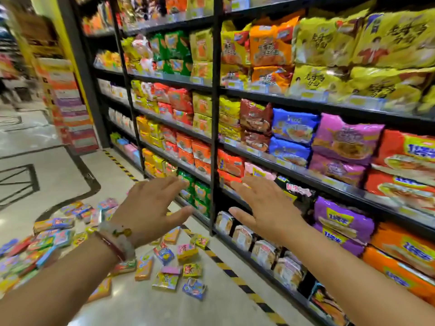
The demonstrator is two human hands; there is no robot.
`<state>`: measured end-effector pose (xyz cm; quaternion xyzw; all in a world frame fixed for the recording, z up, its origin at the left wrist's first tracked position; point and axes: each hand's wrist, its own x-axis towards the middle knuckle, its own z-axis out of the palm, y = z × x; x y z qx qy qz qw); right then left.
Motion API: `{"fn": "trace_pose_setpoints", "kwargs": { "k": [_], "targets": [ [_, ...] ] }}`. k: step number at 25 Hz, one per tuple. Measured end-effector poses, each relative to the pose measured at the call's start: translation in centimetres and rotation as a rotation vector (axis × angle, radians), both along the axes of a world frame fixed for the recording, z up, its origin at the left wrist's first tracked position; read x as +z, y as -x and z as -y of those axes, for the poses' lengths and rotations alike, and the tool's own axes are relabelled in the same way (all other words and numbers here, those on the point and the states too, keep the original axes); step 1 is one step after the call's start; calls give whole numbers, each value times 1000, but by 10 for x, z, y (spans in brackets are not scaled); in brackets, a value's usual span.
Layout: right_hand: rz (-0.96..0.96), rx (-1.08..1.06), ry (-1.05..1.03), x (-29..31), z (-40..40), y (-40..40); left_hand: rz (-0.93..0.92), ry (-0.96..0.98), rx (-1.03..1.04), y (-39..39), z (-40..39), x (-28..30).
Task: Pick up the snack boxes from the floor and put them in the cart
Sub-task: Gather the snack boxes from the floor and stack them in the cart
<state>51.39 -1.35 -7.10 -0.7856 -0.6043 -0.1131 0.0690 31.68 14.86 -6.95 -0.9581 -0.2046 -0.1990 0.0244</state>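
Both your hands are released and hold nothing: left hand (150, 208) and right hand (261, 208) spread mid-air before the shelf (259, 151), likely reaching. Snack boxes (164, 267) lie scattered on the floor (153, 307) below. Cart not visible.

The setting was a grocery shop aisle. Tall black metal shelves (215, 90) ran along the right, packed tier upon tier with bright packets of instant noodles (292, 128), and small price labels (308, 94) lined the shelf edges. Yellow-and-black hazard tape (237, 281) marked the polished floor (58, 175) along the shelving, and a stacked display of boxed goods (70, 109) stood at the aisle's far end.
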Motion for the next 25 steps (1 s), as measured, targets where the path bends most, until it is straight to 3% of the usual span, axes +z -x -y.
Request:
{"fn": "trace_pose_setpoints", "kwargs": {
  "k": [8,14,21,25],
  "targets": [
    [-61,163,39,-35,-136,-99,-54,24,182,-70,-99,-33],
    [-102,228,88,-70,-217,-129,-97,92,239,-96,-167,-67],
    [-166,179,133,-122,-329,-156,-103,102,253,-129,-284,-111],
    [-193,190,138,-182,-391,-174,-107,105,234,-148,-351,-162]
  ]
}}
